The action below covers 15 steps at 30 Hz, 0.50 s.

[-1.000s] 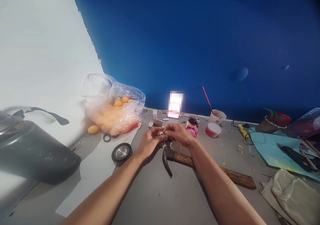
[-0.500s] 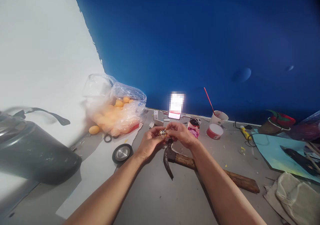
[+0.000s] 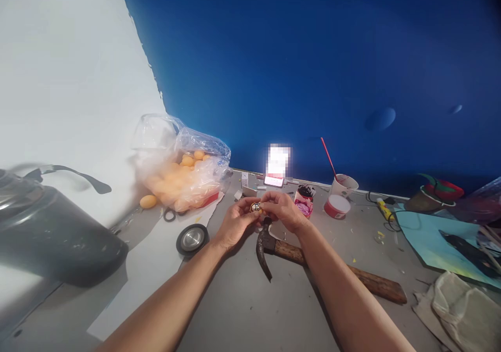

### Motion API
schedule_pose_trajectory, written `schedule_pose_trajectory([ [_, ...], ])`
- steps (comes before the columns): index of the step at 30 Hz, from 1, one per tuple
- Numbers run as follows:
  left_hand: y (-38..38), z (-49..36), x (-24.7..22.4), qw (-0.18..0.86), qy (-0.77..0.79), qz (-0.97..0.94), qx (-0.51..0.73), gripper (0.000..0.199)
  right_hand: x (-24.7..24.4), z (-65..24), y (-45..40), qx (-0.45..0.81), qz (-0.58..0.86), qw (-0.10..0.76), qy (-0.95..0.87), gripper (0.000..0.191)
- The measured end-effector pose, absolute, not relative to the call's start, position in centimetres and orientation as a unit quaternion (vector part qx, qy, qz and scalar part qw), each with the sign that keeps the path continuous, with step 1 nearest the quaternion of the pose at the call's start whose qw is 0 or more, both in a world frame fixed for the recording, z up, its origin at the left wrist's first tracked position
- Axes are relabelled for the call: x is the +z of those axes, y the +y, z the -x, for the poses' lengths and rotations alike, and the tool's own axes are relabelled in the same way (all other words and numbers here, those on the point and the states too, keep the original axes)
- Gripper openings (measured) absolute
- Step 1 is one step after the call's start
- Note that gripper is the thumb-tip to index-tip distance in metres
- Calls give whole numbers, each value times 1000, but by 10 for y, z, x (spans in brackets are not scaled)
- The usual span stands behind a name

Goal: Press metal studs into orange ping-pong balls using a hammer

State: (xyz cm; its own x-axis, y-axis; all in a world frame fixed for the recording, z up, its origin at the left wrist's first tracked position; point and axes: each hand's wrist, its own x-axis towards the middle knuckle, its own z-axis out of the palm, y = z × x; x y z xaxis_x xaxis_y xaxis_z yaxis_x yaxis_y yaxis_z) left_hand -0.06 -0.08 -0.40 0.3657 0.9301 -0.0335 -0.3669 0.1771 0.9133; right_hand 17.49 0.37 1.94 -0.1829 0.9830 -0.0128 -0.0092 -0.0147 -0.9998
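Between my two hands is a small, shiny, rounded metal piece (image 3: pixel 255 207) with a gold-coloured edge; its exact kind is too small to tell. My left hand (image 3: pixel 236 222) is closed, pinching it from the left. From the right, the fingers of my right hand (image 3: pixel 282 210) are pressed together against the same piece. Just below the hands lies a claw hammer (image 3: pixel 288 250) with a rusty head and a wooden handle, which passes under my right forearm. Left of my left wrist rests a round black lid (image 3: pixel 192 239) with a silver centre.
A large dark flask (image 3: pixel 58 232) lies at the left. Behind it, a clear plastic bag (image 3: pixel 183 177) holds orange balls. At the back stand a lit phone (image 3: pixel 277 166), a paint-smeared jar (image 3: pixel 304 201) and a paper cup (image 3: pixel 344 185). A cloth (image 3: pixel 462 305) lies at the right.
Both hands stay almost in place on the small metal piece, which appears slightly turned, showing a smoother shiny side. The whole view has shifted a little.
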Motion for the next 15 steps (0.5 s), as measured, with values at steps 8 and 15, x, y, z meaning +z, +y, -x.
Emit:
schedule_pose_trajectory([
  [8,-3,0,-1,733,297,-412,453,46,17,-176,7,554,439,476,-524,22],
  [15,-1,-3,-7,682,353,-444,463,30,18,-176,5,545,445,440,-558,23],
])
